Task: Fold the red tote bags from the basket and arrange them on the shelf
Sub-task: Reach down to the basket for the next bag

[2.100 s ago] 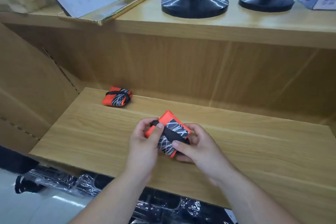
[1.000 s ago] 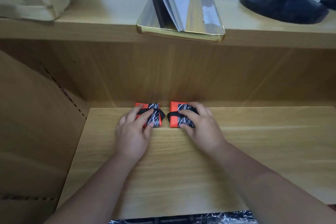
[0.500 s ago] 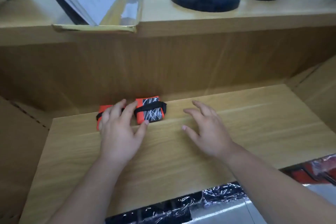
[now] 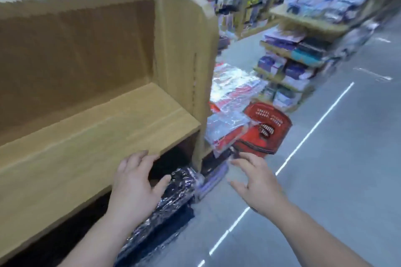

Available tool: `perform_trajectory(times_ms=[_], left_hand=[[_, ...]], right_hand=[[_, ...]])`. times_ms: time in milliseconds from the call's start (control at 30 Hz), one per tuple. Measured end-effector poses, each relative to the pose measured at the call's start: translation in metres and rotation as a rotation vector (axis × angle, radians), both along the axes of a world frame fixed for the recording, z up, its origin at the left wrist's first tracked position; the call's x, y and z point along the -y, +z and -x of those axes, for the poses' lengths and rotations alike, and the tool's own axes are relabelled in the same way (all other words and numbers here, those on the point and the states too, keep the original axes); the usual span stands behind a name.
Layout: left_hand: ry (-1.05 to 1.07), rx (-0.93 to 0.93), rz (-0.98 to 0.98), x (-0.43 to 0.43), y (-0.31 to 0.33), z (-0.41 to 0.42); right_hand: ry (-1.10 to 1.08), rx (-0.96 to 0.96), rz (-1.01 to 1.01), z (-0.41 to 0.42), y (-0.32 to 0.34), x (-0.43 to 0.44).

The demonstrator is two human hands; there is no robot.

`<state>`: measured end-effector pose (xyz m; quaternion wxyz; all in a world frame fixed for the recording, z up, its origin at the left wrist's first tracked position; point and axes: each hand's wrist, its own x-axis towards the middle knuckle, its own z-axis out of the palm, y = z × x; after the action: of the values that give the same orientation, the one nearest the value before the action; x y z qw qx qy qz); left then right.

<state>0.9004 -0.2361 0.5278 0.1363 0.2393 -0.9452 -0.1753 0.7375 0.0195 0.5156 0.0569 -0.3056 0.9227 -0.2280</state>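
Note:
The view is blurred and has swung to the right end of the wooden shelf (image 4: 104, 128). A red basket (image 4: 263, 131) stands on the floor beyond the shelf's end panel. My left hand (image 4: 134, 184) hovers at the shelf's front edge, fingers spread and holding nothing. Out over the floor, my right hand (image 4: 257, 182) is open too, pointing toward the basket. The folded red tote bags are out of view to the left.
The shelf's upright end panel (image 4: 184, 67) stands between my hands and the basket. Plastic-wrapped packs (image 4: 230, 115) are stacked beside the basket, and dark wrapped goods (image 4: 171, 197) lie under the shelf. Store racks (image 4: 303, 34) line the grey aisle floor (image 4: 336, 180).
Both hands left the two folded bags on the shelf and pulled back empty. The view swung right, so the bags are gone from sight and the red basket has appeared.

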Motion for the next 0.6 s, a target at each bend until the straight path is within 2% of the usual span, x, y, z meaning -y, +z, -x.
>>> perform_trajectory(times_ms=[167,267,400,600], left_hand=[[-0.208,0.114,0.053,-0.115,-0.014,0.112],[-0.287,0.151,0.055,-0.165,-0.018,0.168],[-0.384,0.236,0.054,-0.212,-0.032,0.246],[-0.481,0.367,0.059,-0.254,-0.067,0.389]], right_hand=[[-0.214,0.068,-0.22,0.064,-0.006,-0.154],[-0.296,0.135,-0.274,0.101,-0.014,-0.217],[-0.359,0.178,-0.293,0.155,-0.031,-0.267],[-0.384,0.234,-0.324,0.265,-0.053,-0.291]])
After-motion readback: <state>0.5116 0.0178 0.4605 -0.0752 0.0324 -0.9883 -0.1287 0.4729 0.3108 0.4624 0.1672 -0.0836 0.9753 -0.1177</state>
